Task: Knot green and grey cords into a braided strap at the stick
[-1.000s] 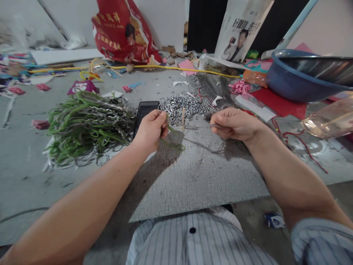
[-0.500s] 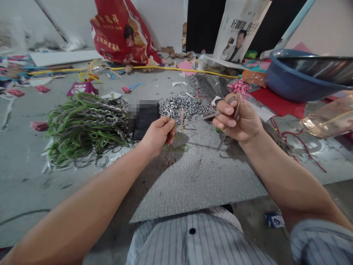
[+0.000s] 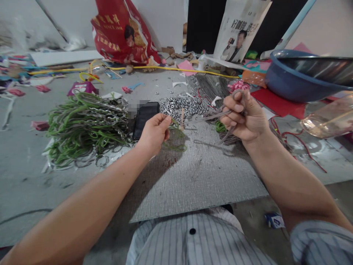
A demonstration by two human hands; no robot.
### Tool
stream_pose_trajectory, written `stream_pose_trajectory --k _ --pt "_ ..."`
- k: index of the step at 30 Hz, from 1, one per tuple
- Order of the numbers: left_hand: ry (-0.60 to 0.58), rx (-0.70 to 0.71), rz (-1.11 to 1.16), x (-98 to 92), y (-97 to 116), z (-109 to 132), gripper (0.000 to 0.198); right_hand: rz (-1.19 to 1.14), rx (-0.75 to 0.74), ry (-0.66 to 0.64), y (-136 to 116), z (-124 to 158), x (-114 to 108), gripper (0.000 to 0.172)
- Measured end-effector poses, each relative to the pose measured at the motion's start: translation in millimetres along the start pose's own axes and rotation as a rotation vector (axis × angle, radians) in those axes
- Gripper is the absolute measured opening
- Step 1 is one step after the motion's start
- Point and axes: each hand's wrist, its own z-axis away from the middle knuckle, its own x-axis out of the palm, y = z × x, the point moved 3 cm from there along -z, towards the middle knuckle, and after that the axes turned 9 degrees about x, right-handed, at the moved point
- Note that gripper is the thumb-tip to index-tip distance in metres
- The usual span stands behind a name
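My left hand (image 3: 153, 133) pinches a thin green cord loop (image 3: 175, 141) just above a grey textured mat (image 3: 193, 176). My right hand (image 3: 244, 117) is closed around a grey cord (image 3: 205, 118) that stretches leftward toward the left hand. Between the hands, a small wooden peg (image 3: 182, 117) stands upright. Behind them lies a heap of small metal nuts (image 3: 183, 105). A black phone (image 3: 145, 116) lies beside the left hand. A big pile of green and grey cords with metal rings (image 3: 82, 125) sits to the left.
A blue basin with a metal bowl (image 3: 303, 75) stands at the right, a clear plastic container (image 3: 328, 117) below it. A red printed bag (image 3: 121, 31) and a poster (image 3: 239, 27) lean at the back. Paper scraps and a yellow cable (image 3: 176, 68) litter the floor.
My right hand lifted off the mat, pulling the grey cord up and to the right. My left hand stayed in place, still pinching the green cord.
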Motion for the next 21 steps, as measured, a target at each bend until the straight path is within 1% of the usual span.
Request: stream_pose_trajectory --k 3,6,9,11,12,14,16,18,21 --pt "0.023 0.055 -0.002 -2.4 1 -2 0.019 -0.031 -0.030 -0.009 -6 2 -3 0.024" --pt "0.054 0.082 0.001 -4.5 3 -3 0.017 0.037 -0.044 0.060 -12 3 -11 0.029" --pt "0.100 0.089 -0.037 -7.2 3 -4 0.016 -0.004 -0.052 0.105 -12 2 -16 0.028" --pt "0.118 0.092 -0.048 -8.5 3 -5 0.017 -0.059 -0.017 0.089 -4 -1 -13 0.024" --pt "0.113 0.088 -0.038 -8.4 3 -5 0.017 -0.082 0.026 0.060 4 -4 -9 0.023" --pt "0.069 0.075 0.006 -6.4 4 -4 0.017 -0.046 0.128 0.011 23 -9 1 0.021" --pt "0.010 0.078 0.055 -3.0 6 -1 0.017 -0.002 0.202 -0.007 43 -13 10 0.022" --pt "-0.048 0.095 0.087 1.0 10 4 0.019 0.020 0.227 0.018 57 -16 16 0.023" --pt "-0.110 0.110 0.071 5.9 15 11 0.023 0.045 0.219 0.023 65 -18 22 0.025"
